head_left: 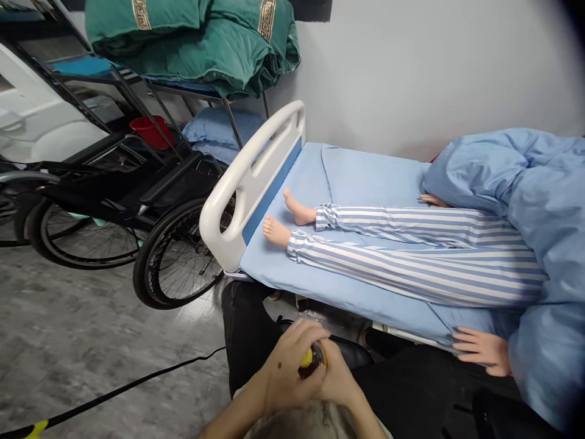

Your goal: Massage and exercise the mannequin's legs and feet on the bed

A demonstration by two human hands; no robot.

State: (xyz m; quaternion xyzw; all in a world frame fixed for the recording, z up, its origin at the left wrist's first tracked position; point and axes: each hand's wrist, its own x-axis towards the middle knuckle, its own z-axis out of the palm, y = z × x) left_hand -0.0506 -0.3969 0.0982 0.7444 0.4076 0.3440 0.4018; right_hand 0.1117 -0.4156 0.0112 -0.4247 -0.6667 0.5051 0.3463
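Note:
My left hand [292,363] and my right hand [340,372] are together low in the middle of the head view, above my lap. Between them is a small dark brown bottle [315,361] with yellow on it. The fingers of my left hand curl over its top and near side, while my right hand wraps its far right side. Much of the bottle is hidden by the fingers, so its label cannot be read. Beyond my hands, a manikin in blue-and-white striped trousers [411,256] lies on a bed with a light blue sheet [365,174].
A white bed footboard [251,183] rises ahead of me. To its left stands a wheelchair [176,256], with folded green bedding [201,49] above it. A blue quilt [543,183] covers the manikin's upper part. A black cable [137,385] crosses the grey floor.

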